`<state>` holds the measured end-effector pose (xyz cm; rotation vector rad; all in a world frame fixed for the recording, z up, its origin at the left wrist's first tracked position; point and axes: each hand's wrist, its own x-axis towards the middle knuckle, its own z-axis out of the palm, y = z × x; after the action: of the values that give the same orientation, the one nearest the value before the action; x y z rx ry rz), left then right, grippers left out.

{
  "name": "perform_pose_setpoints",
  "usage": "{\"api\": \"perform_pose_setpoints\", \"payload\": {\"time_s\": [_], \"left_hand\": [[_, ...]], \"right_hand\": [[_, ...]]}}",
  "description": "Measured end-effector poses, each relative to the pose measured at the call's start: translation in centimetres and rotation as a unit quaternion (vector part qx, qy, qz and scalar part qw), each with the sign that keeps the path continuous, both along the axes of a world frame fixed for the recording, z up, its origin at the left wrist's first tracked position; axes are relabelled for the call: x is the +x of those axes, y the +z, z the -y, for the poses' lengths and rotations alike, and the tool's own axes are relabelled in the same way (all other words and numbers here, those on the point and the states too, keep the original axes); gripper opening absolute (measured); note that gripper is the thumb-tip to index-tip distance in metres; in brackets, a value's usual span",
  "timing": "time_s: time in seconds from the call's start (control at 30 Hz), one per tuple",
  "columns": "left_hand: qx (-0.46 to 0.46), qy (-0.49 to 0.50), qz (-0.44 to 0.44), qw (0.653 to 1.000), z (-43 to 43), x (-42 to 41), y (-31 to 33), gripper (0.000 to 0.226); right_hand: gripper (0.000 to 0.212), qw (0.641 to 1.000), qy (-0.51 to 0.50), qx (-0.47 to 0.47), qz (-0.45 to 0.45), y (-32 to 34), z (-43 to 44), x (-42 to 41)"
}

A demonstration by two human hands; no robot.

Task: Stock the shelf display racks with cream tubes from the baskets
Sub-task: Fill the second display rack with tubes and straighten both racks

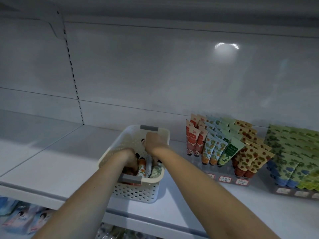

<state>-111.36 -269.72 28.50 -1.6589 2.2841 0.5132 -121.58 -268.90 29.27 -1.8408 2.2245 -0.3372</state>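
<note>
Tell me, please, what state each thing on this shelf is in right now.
basket: upright on the shelf, partly filled.
loose tubes: lying jumbled in the basket.
left hand: reaching into the basket's near end, grip hidden.
right hand: reaching into its far end, grip hidden.
near rack: filled, display tubes standing cap down.
far rack: filled, cut off by the frame.
</note>
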Motion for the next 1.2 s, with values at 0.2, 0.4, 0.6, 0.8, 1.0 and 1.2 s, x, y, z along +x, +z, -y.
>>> {"api": "perform_pose_setpoints", "payload": {"time_s": [0.2, 0.4, 0.6, 0.8, 1.0, 1.2], "left_hand": [[-0.061, 0.057, -0.11, 0.99, -0.1, 0.0, 0.2, 0.031], [-0.169, 0.175, -0.438, 0.866, -0.3, 0.1, 2.0, 0.018], [-0.064, 0.218, -0.726, 0.649, -5.2, 1.4, 7.5, 0.014], [0.116, 0.179, -0.759, 0.615, -13.0, 3.0, 9.1, 0.028], [0.177, 0.163, -0.738, 0.63, -18.3, 2.9, 7.4, 0.02], [0.158, 0.185, -0.757, 0.606, -20.5, 2.3, 5.0, 0.021]], "right_hand": [[0.022, 0.991, -0.025, -0.116, 0.068, 1.1, -0.5, -0.5], [0.023, 0.946, 0.008, -0.255, 0.2, 4.3, -3.4, -1.3], [0.023, 0.909, 0.036, -0.316, 0.27, 7.6, -9.3, -2.8], [0.023, 0.889, 0.121, -0.431, 0.095, 5.5, -15.1, -4.2], [0.023, 0.863, 0.22, -0.454, -0.016, 3.8, -20.6, -4.5], [0.025, 0.883, 0.152, -0.444, -0.009, 4.2, -23.6, -5.8]]}}
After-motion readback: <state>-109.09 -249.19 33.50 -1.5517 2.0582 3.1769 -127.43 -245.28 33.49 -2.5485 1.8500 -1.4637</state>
